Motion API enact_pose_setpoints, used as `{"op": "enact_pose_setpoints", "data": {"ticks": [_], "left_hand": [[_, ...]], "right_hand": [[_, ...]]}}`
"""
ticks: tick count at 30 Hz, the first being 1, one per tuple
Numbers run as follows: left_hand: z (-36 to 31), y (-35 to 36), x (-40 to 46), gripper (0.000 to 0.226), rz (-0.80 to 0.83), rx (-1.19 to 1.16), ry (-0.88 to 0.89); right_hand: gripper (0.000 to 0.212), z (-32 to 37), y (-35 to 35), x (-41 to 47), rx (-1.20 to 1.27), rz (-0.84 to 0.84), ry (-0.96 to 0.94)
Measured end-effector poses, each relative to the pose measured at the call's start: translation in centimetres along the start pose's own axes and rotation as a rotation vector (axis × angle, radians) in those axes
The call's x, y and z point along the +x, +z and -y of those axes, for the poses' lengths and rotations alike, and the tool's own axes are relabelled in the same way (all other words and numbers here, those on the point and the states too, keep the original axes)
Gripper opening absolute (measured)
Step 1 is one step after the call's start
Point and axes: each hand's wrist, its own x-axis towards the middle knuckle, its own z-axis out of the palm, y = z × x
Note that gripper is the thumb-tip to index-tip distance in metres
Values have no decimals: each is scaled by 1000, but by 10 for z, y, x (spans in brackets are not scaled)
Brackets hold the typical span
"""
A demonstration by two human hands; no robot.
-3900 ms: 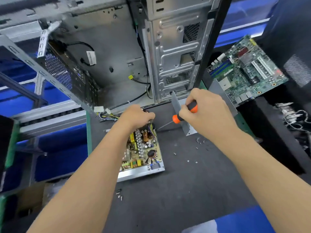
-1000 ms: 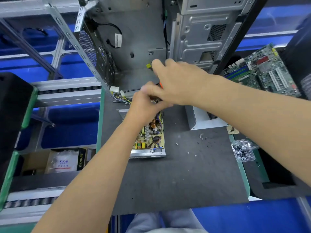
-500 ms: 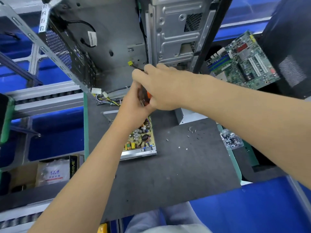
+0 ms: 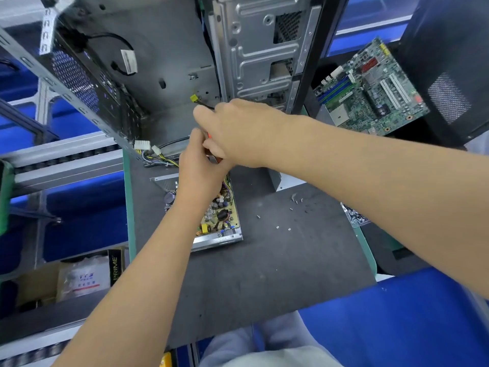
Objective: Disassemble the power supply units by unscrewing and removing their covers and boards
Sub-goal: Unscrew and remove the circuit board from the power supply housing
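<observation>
A dark grey work mat (image 4: 264, 274) with a green edge covers the bench. On it lie the opened power supply unit (image 4: 222, 223) with its yellow board showing, a grey metal cover (image 4: 284, 180) just right of it, and loose screws (image 4: 291, 207) scattered between them and nearer. An empty computer case (image 4: 172, 62) stands at the mat's far edge.

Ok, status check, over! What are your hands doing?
Right hand gripping screwdriver. Left hand steadying beside it. Power supply open, board in. Hands hide the screw.
</observation>
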Motion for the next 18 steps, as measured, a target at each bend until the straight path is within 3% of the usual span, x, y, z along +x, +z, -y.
{"op": "enact_pose_setpoints", "data": {"ticks": [3, 7, 10, 13, 15, 18], "left_hand": [[-1, -2, -4, 50, 103, -32, 3], [10, -3, -7, 27, 67, 79, 55], [6, -2, -1, 50, 22, 123, 34], [10, -9, -7, 53, 88, 96, 43], [18, -14, -10, 42, 124, 137, 51], [27, -20, -10, 27, 123, 224, 54]], "right_hand": [[28, -4, -1, -3, 77, 96, -48], [29, -8, -1, -4, -8, -5, 38], [27, -9, 1, -4, 83, 25, -29], [34, -12, 0, -8, 108, 0, 62], [33, -16, 2, -11, -22, -34, 73], [25, -23, 10, -15, 84, -53, 88]]}}
